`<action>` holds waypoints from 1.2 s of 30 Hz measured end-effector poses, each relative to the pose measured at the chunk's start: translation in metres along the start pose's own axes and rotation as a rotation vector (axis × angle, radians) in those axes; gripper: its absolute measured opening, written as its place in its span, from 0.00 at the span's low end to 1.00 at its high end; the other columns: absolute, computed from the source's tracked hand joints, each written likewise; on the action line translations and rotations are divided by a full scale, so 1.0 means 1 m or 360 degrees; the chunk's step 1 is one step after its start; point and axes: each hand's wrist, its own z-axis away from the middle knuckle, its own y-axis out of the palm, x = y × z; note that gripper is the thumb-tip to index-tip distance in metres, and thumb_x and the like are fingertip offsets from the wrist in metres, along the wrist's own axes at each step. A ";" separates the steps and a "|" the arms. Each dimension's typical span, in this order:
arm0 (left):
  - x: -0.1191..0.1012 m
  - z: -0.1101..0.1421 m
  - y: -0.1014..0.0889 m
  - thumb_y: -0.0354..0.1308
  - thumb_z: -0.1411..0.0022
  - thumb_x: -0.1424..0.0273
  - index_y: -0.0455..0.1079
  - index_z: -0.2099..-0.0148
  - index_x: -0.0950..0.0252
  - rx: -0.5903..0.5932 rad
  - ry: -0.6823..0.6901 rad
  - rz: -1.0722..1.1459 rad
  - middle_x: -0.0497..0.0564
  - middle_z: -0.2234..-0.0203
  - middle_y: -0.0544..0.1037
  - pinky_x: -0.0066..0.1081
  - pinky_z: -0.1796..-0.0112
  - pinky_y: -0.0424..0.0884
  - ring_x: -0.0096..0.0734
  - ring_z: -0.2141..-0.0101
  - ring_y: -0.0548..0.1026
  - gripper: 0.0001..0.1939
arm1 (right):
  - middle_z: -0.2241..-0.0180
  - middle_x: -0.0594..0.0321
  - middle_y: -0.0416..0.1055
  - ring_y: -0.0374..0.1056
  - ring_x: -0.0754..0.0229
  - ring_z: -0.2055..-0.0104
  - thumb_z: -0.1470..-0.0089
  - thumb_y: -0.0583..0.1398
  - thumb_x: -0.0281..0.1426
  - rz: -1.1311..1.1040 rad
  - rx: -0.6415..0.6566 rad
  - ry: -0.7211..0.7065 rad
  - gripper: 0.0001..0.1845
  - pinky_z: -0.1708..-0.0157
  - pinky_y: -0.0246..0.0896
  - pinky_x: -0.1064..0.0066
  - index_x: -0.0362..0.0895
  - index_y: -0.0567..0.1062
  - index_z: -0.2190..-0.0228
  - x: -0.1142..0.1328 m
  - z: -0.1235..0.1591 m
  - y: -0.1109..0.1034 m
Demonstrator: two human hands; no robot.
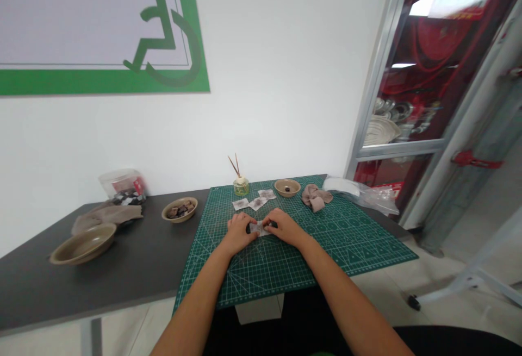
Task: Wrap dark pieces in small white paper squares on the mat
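A small whitish, slightly see-through packet [260, 228] is low over the cutting mat, pinched from both sides. My left hand [240, 231] grips its left edge between thumb and fingers. At the opposite edge, my right hand [283, 225] is closed on it, fingers bent inward. The fingers partly hide the packet, and I cannot make out its contents. Just beyond my hands lie three flat pale squares with dark centres: a left square [240, 204], a middle square [258, 203] and a right square [267, 194].
The green cutting mat [350, 236] covers the dark table's right part. Behind stand a reed diffuser [241, 186] and a bowl [281, 183] with small dark pieces. A crumpled brown cloth [316, 198] and plastic bag [367, 193] lie right. Left are a bowl of brown pieces [180, 210] and a larger bowl [84, 244].
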 end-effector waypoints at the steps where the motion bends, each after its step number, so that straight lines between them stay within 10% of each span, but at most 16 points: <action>1: 0.000 0.000 0.000 0.57 0.46 0.65 0.70 0.57 0.58 0.0002 -0.0001 -0.0002 0.48 0.57 0.70 0.38 0.55 0.57 0.39 0.53 0.63 0.13 | 0.70 0.62 0.72 0.64 0.59 0.63 0.53 0.62 0.20 -0.0005 -0.0008 0.0017 0.07 0.60 0.58 0.67 0.43 0.75 0.70 -0.001 0.001 -0.001; 36: -0.001 0.000 0.000 0.57 0.46 0.65 0.70 0.57 0.58 -0.0001 -0.0005 -0.0006 0.49 0.57 0.70 0.38 0.54 0.57 0.40 0.53 0.63 0.13 | 0.70 0.62 0.71 0.62 0.59 0.63 0.51 0.60 0.21 0.0039 0.0028 -0.0004 0.08 0.60 0.56 0.68 0.42 0.74 0.68 0.000 0.000 0.002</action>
